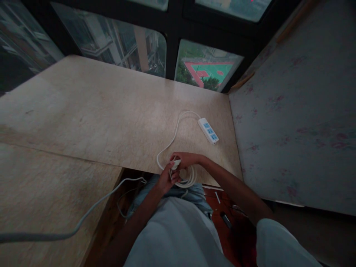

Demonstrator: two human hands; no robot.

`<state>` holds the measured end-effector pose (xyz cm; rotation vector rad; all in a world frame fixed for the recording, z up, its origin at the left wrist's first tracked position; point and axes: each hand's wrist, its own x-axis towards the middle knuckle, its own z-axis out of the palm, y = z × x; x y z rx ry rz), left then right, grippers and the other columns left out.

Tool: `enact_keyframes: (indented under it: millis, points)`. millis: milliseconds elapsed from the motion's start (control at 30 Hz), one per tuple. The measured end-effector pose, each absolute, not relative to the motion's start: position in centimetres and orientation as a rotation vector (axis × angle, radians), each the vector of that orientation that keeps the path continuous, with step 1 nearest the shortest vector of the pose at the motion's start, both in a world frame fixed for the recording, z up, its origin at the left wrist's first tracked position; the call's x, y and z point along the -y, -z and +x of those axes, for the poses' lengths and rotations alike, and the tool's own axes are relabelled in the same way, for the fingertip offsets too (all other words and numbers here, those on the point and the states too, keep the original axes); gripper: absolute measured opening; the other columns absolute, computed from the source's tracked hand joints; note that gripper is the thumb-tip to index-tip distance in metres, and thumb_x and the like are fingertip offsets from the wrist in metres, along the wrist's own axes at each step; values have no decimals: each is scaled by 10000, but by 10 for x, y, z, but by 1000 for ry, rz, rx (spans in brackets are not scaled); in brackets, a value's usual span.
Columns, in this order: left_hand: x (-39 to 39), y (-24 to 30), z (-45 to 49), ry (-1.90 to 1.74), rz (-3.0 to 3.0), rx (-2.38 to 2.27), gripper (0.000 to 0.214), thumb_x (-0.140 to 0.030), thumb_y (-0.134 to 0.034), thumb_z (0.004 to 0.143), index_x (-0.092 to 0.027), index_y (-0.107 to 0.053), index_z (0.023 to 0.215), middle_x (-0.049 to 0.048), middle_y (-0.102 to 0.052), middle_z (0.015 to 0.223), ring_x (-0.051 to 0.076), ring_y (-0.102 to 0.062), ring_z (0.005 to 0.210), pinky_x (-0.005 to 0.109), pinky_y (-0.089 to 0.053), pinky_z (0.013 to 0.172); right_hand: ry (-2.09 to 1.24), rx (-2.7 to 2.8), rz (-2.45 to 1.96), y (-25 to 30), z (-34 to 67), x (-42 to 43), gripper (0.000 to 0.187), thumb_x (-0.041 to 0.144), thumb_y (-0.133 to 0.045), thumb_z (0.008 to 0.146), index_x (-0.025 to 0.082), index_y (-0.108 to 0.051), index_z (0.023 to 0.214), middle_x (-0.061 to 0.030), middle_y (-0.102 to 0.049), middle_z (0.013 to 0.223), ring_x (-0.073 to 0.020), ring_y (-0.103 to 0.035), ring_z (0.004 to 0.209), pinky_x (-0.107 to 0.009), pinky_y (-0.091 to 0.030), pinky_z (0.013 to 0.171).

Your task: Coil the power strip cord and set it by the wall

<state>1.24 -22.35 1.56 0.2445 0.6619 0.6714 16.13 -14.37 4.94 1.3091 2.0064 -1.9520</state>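
Observation:
Both hands meet at the edge of the stone-topped sill, close to my lap. My left hand (167, 178) is closed around the white plug end (175, 164) of a power cord. Bent at the wrist, my right hand (184, 159) curls its fingers round the same cord from the other side. Below it hangs a coil of white cord (191, 178) in several loops. From the hands one length of cord runs in a curve over the sill to a white power strip (208, 131) with blue sockets. Some fingertips are hidden behind the plug and loops.
A thicker white cable (91, 209) crosses the left tabletop (50, 185) and drops past its edge. Windows with dark frames (174, 55) stand behind the sill (119, 111). A flower-patterned wall panel (292, 111) closes the right side. A small dark object (226, 220) lies on the reddish floor.

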Motion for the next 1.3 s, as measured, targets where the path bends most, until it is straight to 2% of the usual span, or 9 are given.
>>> enact_keyframes:
  millis: [167,300,500,667,833,1000,1133,1233,1300]
  points:
    - [225,-20,25,-646,359,-717,387,-557,-554,785,-178,-523,717,-69,-459,448,50,-317,310,233,-408,455,2262,-1807,1291,-47,178,152,565,175,-748,577,184,-539,1102,35,-657,818,-92,-593,534,-197,-470,492]
    - [224,-21,22,-654,432,-745,431,-579,-571,753,-152,-612,804,4,-586,564,87,-447,370,236,-372,420,2417,-1712,1305,-51,196,156,522,200,-764,613,165,-572,1097,16,-682,834,-112,-629,604,-222,-500,566]
    - [217,-24,10,-776,264,-801,433,-593,-459,816,-177,-576,782,-47,-443,505,83,-364,389,241,-383,444,3069,-1246,1489,-49,206,184,544,315,-812,620,150,-601,1093,-22,-706,873,-146,-665,700,-275,-524,693]
    - [209,-35,16,-1001,182,-816,409,-609,-472,821,-203,-495,774,-72,-357,529,82,-363,434,217,-382,467,3591,-547,2055,-42,168,223,327,459,-676,735,203,-630,933,-17,-701,843,-152,-647,751,-302,-518,779]
    - [210,-40,30,-1072,194,-801,397,-600,-501,805,-207,-481,751,-45,-441,593,108,-475,551,257,-469,625,3525,-375,2480,-51,135,226,353,583,-564,777,237,-517,724,14,-540,596,-173,-565,636,-326,-512,664]
    - [218,-32,29,-1082,189,-779,326,-505,-582,774,-183,-547,742,-10,-564,715,119,-550,682,260,-473,735,3358,-544,2751,-53,132,216,437,571,-596,759,238,-337,643,99,-210,461,-83,-206,383,-235,-351,435]
    - [224,-25,15,-944,155,-662,240,-408,-607,767,-179,-614,836,-2,-604,693,140,-586,676,292,-490,755,3358,-547,2749,-57,137,213,398,519,-688,683,241,-409,741,128,-197,467,-53,-129,357,-212,-192,366]
    - [225,-22,3,-863,86,-554,332,-340,-627,746,-187,-629,1042,25,-677,785,173,-643,782,346,-490,860,3297,-576,2712,-63,144,208,419,522,-713,639,232,-456,797,142,-221,453,-41,-151,338,-206,-167,354]
    - [224,-21,-4,-855,36,-501,380,-377,-616,747,-181,-635,1073,67,-710,914,215,-654,908,383,-472,926,3272,-613,2636,-65,148,203,424,515,-718,635,219,-486,829,149,-233,442,-33,-163,329,-196,-175,348]
